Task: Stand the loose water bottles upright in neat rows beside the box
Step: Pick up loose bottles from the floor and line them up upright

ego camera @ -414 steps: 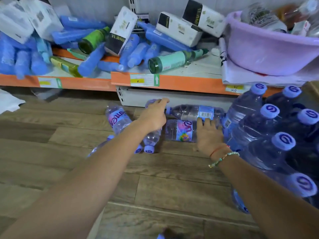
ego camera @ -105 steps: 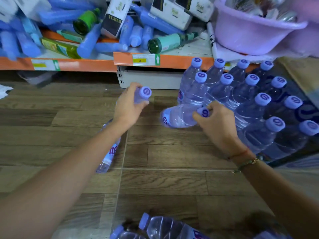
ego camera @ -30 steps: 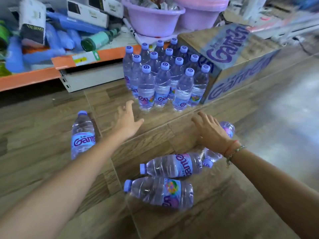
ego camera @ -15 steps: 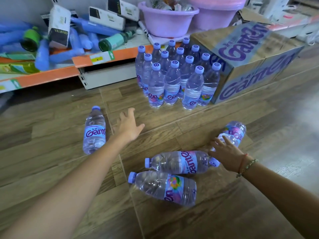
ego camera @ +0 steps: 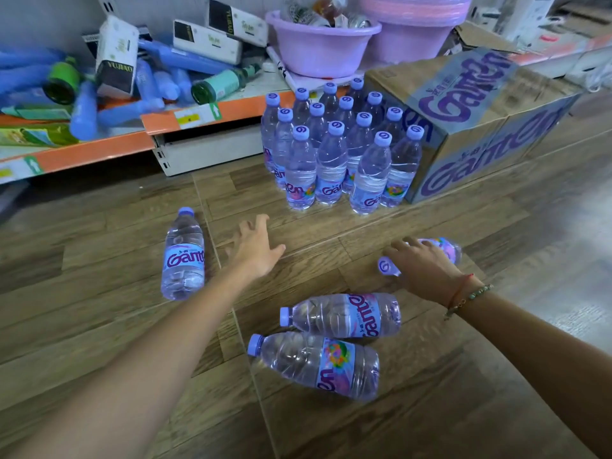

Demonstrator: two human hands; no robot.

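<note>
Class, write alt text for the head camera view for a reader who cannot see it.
A person's right hand grasps a water bottle lying on a wooden floor while the open left hand reaches forward. Three more bottles lie loose nearby; upright bottles stand in rows beside a cardboard box.

wood-plank floor [ego camera: 99, 326], orange-edged shelf [ego camera: 99, 150], perhaps a grey wall [ego camera: 49, 21]

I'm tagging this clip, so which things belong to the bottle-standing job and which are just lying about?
Job: four loose bottles lying on the floor, upright rows, Ganten box, left hand, right hand.
Lying about: purple basins, shelf clutter.
</note>
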